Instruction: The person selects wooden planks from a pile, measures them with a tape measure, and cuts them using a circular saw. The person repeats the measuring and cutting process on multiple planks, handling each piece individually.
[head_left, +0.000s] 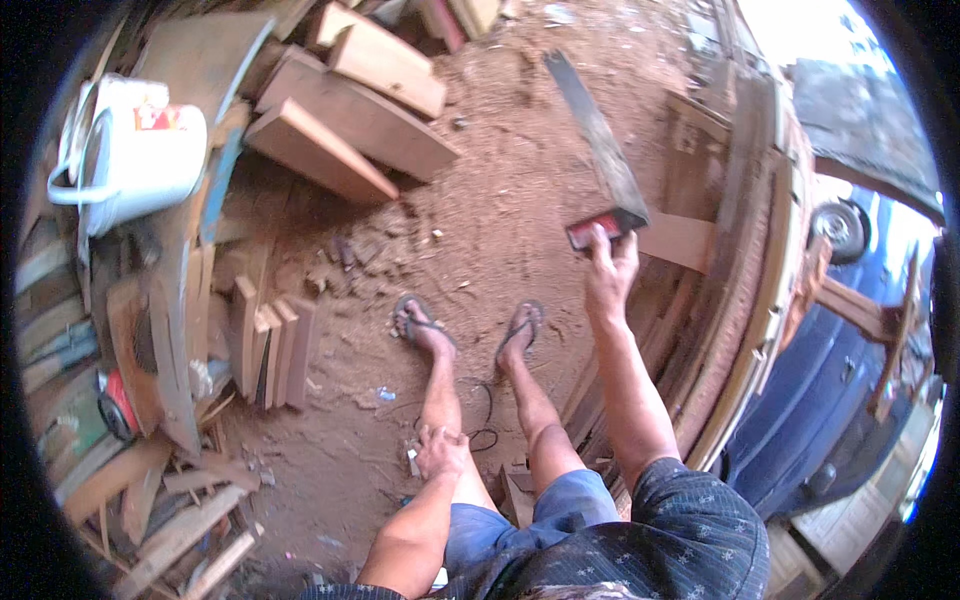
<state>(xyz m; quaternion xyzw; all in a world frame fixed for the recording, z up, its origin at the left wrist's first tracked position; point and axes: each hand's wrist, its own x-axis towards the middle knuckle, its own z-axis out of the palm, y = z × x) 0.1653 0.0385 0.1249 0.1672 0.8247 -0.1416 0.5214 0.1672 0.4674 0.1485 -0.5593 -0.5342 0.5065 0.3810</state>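
Observation:
My right hand, raised at the right of the middle, is closed round the red and black handle of a handsaw. The long grey blade narrows away from me and slants up to the left, above the dirt. My left hand lies over my left knee, fingers spread across it, with no object seen in it. Close beside those fingers is a small white thing that I cannot make out.
Thick cut planks are piled at the far left, and short boards stand on edge nearer. A white lidded bucket sits on the left. Long timbers line the right side, with a blue vehicle beyond. Sawdust covers the ground.

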